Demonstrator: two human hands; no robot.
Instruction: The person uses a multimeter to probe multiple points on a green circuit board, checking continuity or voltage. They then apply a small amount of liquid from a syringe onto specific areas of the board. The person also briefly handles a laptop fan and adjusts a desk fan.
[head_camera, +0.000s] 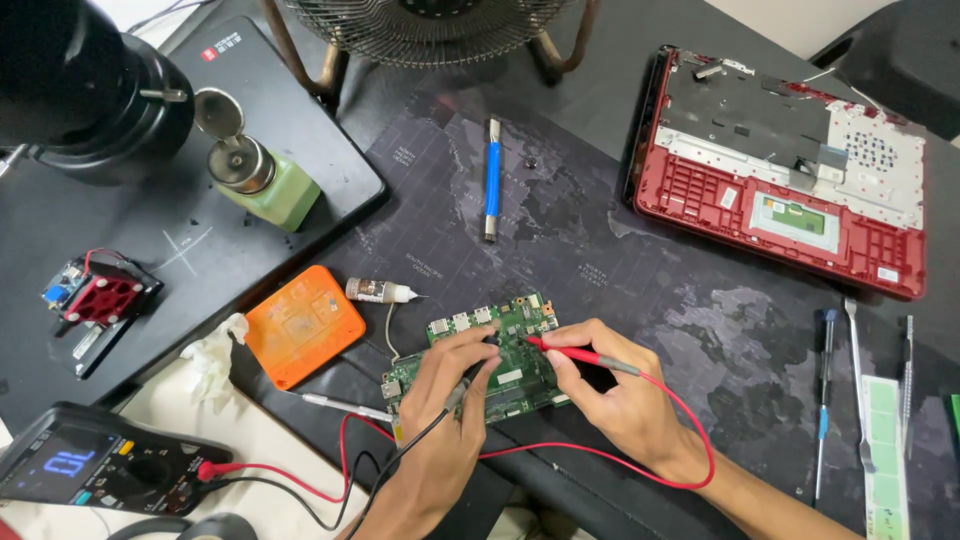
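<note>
left hand (450, 395): we see it closed around a black probe (457, 393); fingers pinched on the shaft, tip down on the green circuit board (497, 352)
right hand (610, 385): clamped on a red probe (585, 357); tip touching the board near its middle, just beside the left fingertips
board: lies flat on the dark map-print mat (600, 250), near its front edge, under both hands; row of ports along its upper edge
leads: red lead (700, 440) loops around the right wrist and runs left; black lead runs down past the left forearm; both head toward the multimeter (90, 465)
multimeter: bottom left, display lit, on a white surface; well apart from the board
near the board: orange case (300, 322) just left of it; small white tube with needle tip (380, 291) between case and board
mat, upper part: blue pen-shaped tool (492, 180) lying lengthwise
top right: red laptop shell (790, 165), opened, inner side up
right edge: we count a few thin screwdrivers (822, 400) lying side by side
left: green pump bottle (262, 178) on a black surface
</note>
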